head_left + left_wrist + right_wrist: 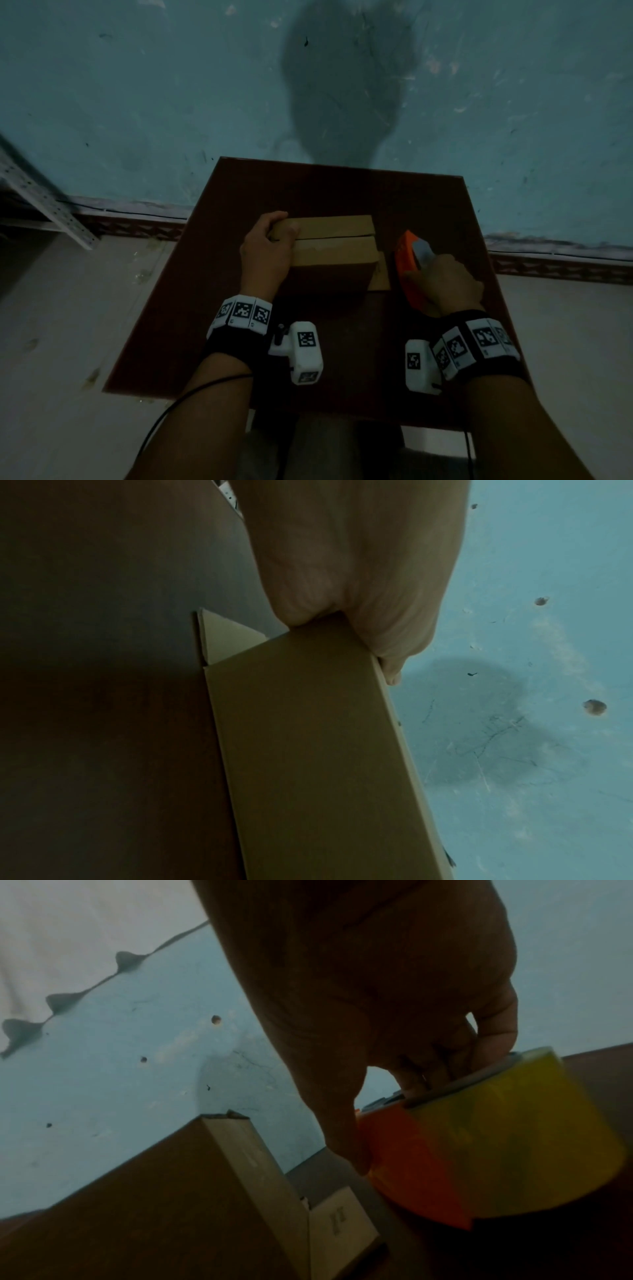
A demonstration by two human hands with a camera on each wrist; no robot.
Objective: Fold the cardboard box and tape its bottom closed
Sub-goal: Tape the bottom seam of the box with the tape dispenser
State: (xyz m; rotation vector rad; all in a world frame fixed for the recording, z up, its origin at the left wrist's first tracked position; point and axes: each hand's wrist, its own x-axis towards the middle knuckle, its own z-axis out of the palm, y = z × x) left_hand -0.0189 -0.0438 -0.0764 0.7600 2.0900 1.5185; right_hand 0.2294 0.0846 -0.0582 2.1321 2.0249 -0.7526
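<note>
1. Cardboard box [334, 253] on dark worktop [411, 205], flaps folded shut, seam up.
2. Left hand [265, 250] fingers curled over box's left end.
3. Right hand [442, 282] grips orange tape dispenser [406, 260] just right of box.

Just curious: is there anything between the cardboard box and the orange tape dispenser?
Only one of the box's own flaps lying flat on the table, then a bare strip before the dispenser. The head view shows it.

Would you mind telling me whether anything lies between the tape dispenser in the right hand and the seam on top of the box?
Nothing visible does: the tape dispenser sits just right of the cardboard box, with only bare table between.
</note>
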